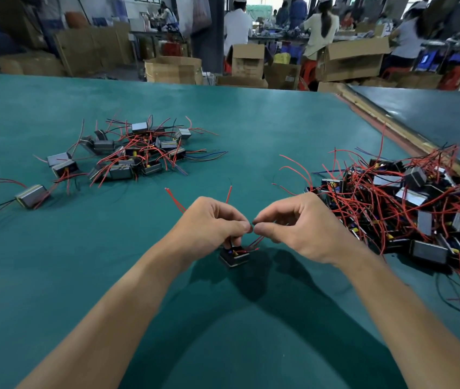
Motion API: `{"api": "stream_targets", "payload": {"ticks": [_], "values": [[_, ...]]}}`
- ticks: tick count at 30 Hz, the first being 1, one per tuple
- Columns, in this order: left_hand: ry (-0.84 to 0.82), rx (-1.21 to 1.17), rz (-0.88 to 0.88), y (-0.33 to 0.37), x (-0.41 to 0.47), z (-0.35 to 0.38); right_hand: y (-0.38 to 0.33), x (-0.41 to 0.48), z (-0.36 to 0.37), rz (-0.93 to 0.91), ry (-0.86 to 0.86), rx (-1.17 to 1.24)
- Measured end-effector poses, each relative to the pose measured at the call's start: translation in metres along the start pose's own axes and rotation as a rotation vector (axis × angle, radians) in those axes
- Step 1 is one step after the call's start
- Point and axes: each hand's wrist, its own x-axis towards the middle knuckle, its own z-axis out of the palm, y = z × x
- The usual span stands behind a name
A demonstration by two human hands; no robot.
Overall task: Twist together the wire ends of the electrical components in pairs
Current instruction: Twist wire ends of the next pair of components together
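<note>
— Where is the piece the person is working on?

— The small black box-shaped component with red leads (234, 256) sits on the green table mat (251, 130), just below both hands and close to the person. Its lead side faces up and one corner points toward the person. The left hand hides part of it, so its long axis cannot be told for sure.

— And the hands?

— The left hand (212, 220) has its fingers curled, with thumb and forefinger pinched on the thin red wire ends (252, 223). The right hand (299, 223) pinches the same spot from the other side, its fingertips almost meeting the left's. The pinched wires bend out of the component to the right, then climb to the fingertips.

— Any loose leads?

— Two red leads (174, 199) stick out behind the left hand, pointing up and away from the person, spread apart.

— What else is on the mat?

— A scattered heap of grey-cased components with red wires (127, 153) lies well away to the left. A denser tangle of black components and red wires (408, 209) lies just right of the right hand. Brown cardboard boxes (172, 70) stand beyond the table's far edge.
</note>
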Motion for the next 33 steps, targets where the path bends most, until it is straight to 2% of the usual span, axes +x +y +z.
{"api": "stream_targets", "payload": {"ticks": [6, 11, 13, 18, 22, 25, 30, 33], "values": [[-0.032, 0.081, 0.089, -0.003, -0.003, 0.002, 0.003, 0.002, 0.002, 0.042, -0.002, -0.019], [0.072, 0.283, 0.282, -0.008, -0.004, 0.008, 0.009, 0.003, 0.006, 0.206, 0.02, 0.082], [0.109, 0.325, 0.312, -0.011, -0.001, 0.008, 0.011, 0.004, 0.008, 0.178, 0.082, 0.075], [0.109, 0.212, 0.194, -0.012, 0.004, 0.008, 0.005, 0.005, 0.009, 0.015, 0.192, -0.006], [0.098, 0.115, 0.163, -0.011, 0.004, 0.007, 0.004, 0.002, 0.009, -0.014, 0.164, -0.113], [0.093, 0.127, 0.179, -0.012, 0.004, 0.006, 0.004, 0.003, 0.008, -0.025, 0.145, -0.153], [0.15, 0.346, 0.33, -0.014, 0.002, 0.006, 0.002, 0.002, 0.01, 0.054, 0.068, -0.209], [0.154, 0.455, 0.425, -0.017, 0.001, 0.006, -0.001, 0.001, 0.01, 0.168, -0.034, -0.147]]}}
